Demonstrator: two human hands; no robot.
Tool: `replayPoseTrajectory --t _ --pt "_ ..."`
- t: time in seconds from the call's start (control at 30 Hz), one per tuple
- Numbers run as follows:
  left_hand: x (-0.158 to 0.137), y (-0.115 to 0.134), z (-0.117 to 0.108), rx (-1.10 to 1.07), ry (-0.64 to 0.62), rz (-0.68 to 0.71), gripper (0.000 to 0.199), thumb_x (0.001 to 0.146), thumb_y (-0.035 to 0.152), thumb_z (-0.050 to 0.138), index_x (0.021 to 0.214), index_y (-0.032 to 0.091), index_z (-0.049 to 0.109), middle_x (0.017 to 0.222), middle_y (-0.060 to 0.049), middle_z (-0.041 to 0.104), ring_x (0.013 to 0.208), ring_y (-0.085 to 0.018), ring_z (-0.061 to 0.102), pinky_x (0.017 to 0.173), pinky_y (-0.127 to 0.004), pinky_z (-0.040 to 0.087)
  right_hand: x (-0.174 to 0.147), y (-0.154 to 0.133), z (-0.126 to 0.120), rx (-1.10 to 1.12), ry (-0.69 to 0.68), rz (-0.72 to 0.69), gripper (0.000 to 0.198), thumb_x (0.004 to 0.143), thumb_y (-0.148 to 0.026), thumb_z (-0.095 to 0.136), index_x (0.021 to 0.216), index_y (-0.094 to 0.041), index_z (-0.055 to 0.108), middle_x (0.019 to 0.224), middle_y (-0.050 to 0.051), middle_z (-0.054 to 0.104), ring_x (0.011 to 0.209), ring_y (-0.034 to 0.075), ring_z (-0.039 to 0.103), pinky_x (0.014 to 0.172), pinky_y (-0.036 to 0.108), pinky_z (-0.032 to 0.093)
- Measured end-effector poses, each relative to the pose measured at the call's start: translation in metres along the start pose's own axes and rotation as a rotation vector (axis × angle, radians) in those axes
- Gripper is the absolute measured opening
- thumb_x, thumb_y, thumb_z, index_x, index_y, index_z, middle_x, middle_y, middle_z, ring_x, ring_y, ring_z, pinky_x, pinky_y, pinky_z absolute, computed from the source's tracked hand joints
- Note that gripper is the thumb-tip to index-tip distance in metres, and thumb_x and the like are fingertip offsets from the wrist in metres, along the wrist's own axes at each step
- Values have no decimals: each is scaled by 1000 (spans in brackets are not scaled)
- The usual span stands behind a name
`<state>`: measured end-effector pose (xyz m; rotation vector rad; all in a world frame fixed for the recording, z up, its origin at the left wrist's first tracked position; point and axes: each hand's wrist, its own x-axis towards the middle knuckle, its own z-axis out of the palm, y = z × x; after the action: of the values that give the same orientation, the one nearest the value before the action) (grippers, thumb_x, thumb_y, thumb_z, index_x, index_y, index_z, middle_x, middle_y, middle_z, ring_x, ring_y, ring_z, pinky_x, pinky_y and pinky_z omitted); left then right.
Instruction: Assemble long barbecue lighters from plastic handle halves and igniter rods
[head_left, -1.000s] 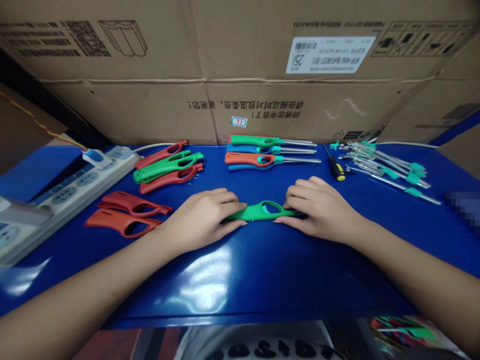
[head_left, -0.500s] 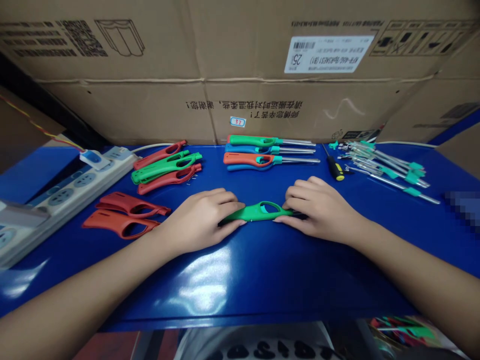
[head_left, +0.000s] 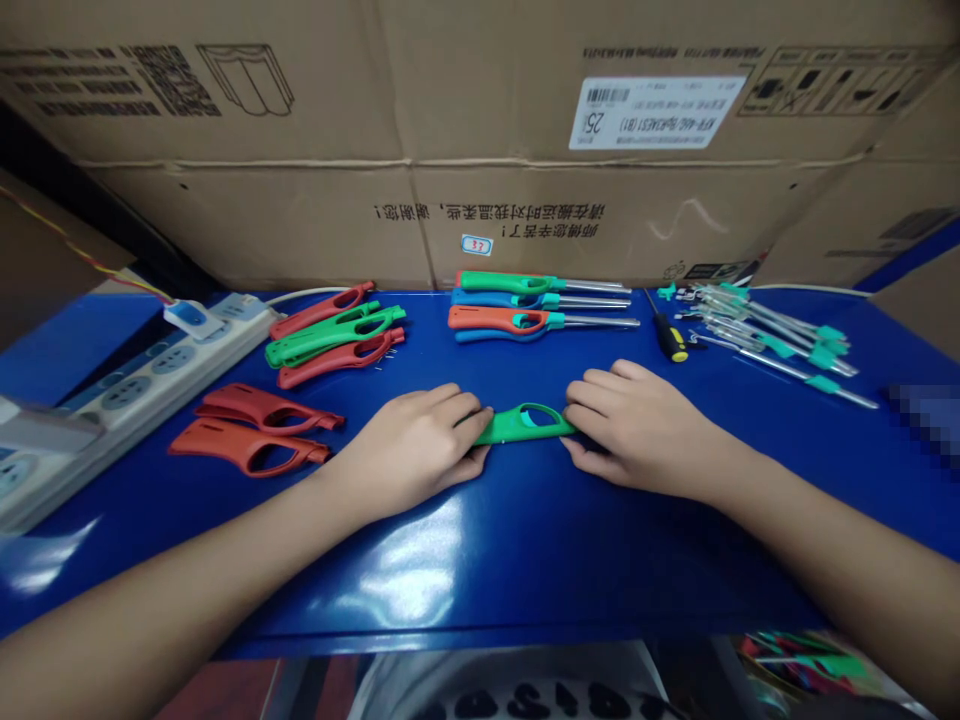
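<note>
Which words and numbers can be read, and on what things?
"请在搬运时对我温柔些,谢谢您!": carton, upside down.
"师傅您辛苦了!": carton.
"25": white label, upside down.
"(B1)": same label.
Too small, blurred or cut: other print, small sticker, white container.

Left hand (head_left: 424, 445): palm down, gripping the green lighter's (head_left: 517, 427) left end
Right hand (head_left: 641, 428): palm down, fingers curled at its right end, grip partly hidden
Left forearm (head_left: 232, 560): slanting, left of it
Right forearm (head_left: 832, 535): slanting, right of it
</note>
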<state>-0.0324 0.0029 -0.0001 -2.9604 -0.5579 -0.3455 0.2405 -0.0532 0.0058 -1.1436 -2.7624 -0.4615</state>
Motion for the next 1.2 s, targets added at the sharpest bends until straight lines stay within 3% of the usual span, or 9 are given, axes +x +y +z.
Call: replayPoseTrajectory --t 0.17,0.43,0.6,0.7,0.8,0.9,0.97,1.07,1.2 --pt "0 -7 8 -63 121 14 35 101 32 53 124 8 65 99 -11 72 88 -24 66 79 -37 58 -3 7 4 45 41 37 27 98 -35 55 82 -15 65 81 6 63 75 20 48 70 35 27" --pt "0 -4 9 -229 199 19 26 102 28 52 111 9 66 89 -9 68 79 -20 60 71 -32 53 -6 11 5 104 189 -17 31 100 -31 52 79 -14 67 69 5 59 69 19 46 67 35 29" --pt "0 -6 9 -196 224 13 26 102 26 52 112 7 66 91 -11 69 81 -21 60 72 -33 53 -4 12 3 202 235 86 22 98 -36 59 94 -16 70 87 6 70 80 19 58 74 36 35" --pt "1 -7 7 -278 207 -62 26 102 28 50 113 9 65 95 -11 68 85 -21 61 76 -33 52 -4 16 2 200 246 140 23 96 -39 62 96 -18 70 92 6 72 83 20 61 76 36 38" --pt "4 -4 4 -583 179 -310 25 102 33 51 105 14 66 91 -6 67 82 -17 61 72 -28 48 -7 22 2 123 266 170 30 94 -43 64 109 -17 69 101 10 73 90 23 63 80 38 40" --pt "10 1 0 -1113 48 -633 33 99 43 55 82 15 61 68 0 57 56 -10 50 51 -21 38 -9 27 1 45 292 168 42 93 -43 66 125 -16 63 116 13 71 106 28 61 89 42 41" --pt "13 5 -3 -1502 -76 -791 39 95 46 60 72 15 56 59 4 48 46 -6 37 41 -18 27 -8 27 1 27 333 107 40 92 -39 68 126 -18 63 118 12 72 108 28 60 93 45 40" --pt "15 10 -7 -1869 -185 -905 35 93 41 64 74 12 59 57 5 44 43 -3 27 37 -14 18 -6 18 0 42 431 -41 27 91 -25 71 117 -19 67 108 6 76 100 22 62 94 42 42" --pt "14 12 -7 -2068 -272 -986 27 94 33 63 89 8 66 59 6 42 44 -2 23 36 -11 15 -1 3 2 75 502 -108 14 92 -16 68 105 -19 70 95 3 77 91 17 62 89 37 43"
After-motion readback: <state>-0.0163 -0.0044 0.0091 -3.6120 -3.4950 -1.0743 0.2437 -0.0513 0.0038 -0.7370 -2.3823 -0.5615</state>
